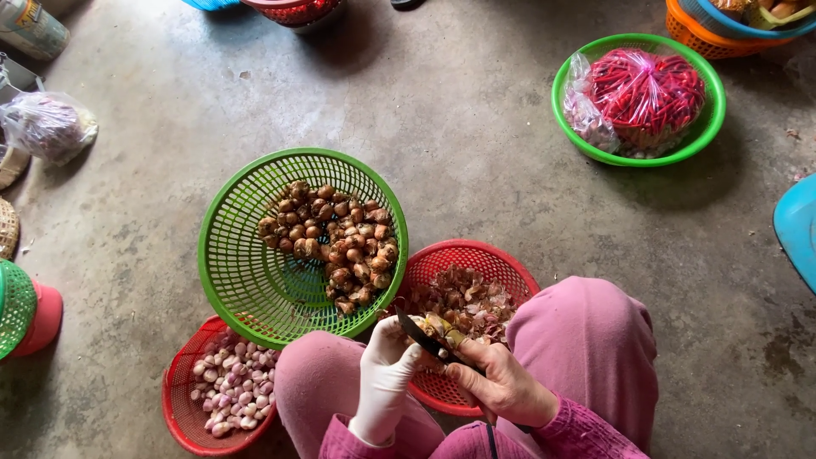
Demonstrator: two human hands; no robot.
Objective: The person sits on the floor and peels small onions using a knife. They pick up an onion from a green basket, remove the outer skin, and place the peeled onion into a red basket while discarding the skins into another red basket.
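Papery skin is coming off a shallot (438, 327) held just above the red basket of peelings (510, 265), so scraps drop into it. The blade should be shaving shallow and away from the thumb. Left hand (387, 367), gloved white, is pinching the bulb with curled fingers; right hand (503, 384), bare, is gripping the knife (418, 333) closed-fisted.

Home food-prep spot: produce baskets (229, 221) on bare concrete floor (476, 127)
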